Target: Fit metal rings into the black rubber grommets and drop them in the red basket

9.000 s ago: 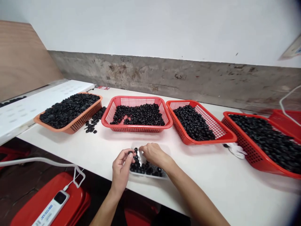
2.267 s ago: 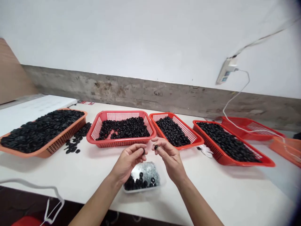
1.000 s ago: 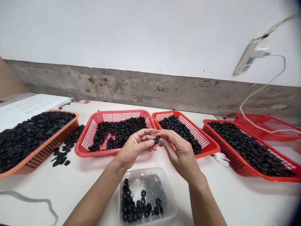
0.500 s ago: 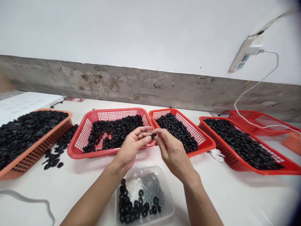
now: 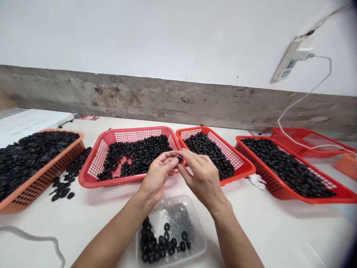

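Note:
Between the fingertips of both hands is a small black part (image 5: 179, 159), mostly covered, so its exact shape is hard to make out. My left hand (image 5: 160, 169) pinches it from the left. My right hand (image 5: 199, 173) meets it from the right, thumb and fingers closed around the part. Both hands are above the front edges of two red baskets. Below my wrists stands a clear plastic box (image 5: 199, 242) holding black rubber-looking wheels (image 5: 156, 245) and a heap of tiny grey metal pieces (image 5: 180, 223).
A red basket (image 5: 92, 160) of black rings stands behind my left hand, another red basket (image 5: 242, 168) behind my right. Further right is a third full basket (image 5: 251, 163); an orange basket (image 5: 55, 169) is left. Loose black pieces (image 5: 63, 190) and a white glove-like cloth (image 5: 257, 181) lie on the table.
My right hand has shifted slightly left and rolled over, its fingers now covering more of the black part. The left hand stays nearly in place.

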